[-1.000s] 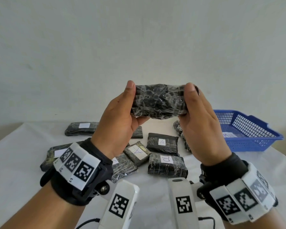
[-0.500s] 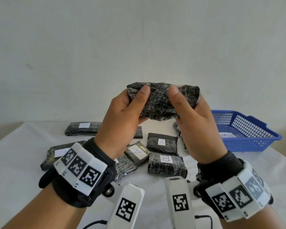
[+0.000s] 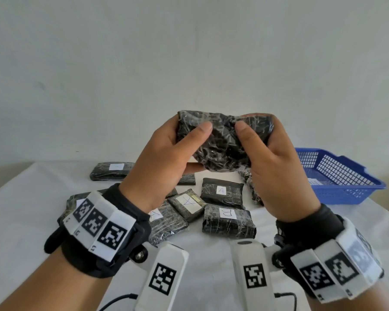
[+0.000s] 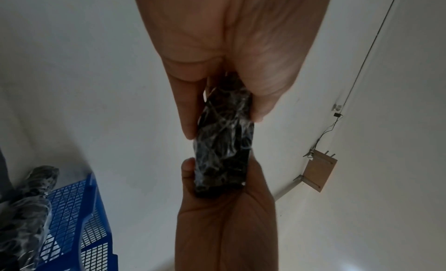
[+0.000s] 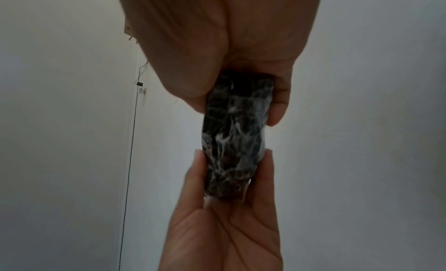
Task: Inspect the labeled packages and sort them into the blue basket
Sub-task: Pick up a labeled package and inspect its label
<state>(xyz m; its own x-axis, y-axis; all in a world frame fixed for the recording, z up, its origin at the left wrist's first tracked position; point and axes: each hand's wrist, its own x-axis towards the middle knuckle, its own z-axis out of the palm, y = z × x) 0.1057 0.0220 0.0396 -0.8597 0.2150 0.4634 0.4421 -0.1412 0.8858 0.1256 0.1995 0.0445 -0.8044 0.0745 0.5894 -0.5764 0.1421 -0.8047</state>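
Note:
A black package wrapped in clear film (image 3: 222, 142) is held up above the table between both hands. My left hand (image 3: 166, 153) grips its left end and my right hand (image 3: 272, 158) grips its right end, both thumbs pressing its near face. No label shows on the side facing me. The wrist views show the same package (image 4: 222, 141) (image 5: 234, 141) pinched at both ends between thumbs and fingers. The blue basket (image 3: 346, 191) stands on the table to the right, with something white inside it.
Several wrapped packages lie on the white table (image 3: 20, 221) below my hands, among them one labeled A (image 3: 221, 193) and one labeled B (image 3: 228, 217). Another package (image 3: 110, 170) lies at the back left. A grey wall stands behind the table.
Both hands have turned the package over so a broad face is toward me. The thumbs have slid inward from the ends onto that face.

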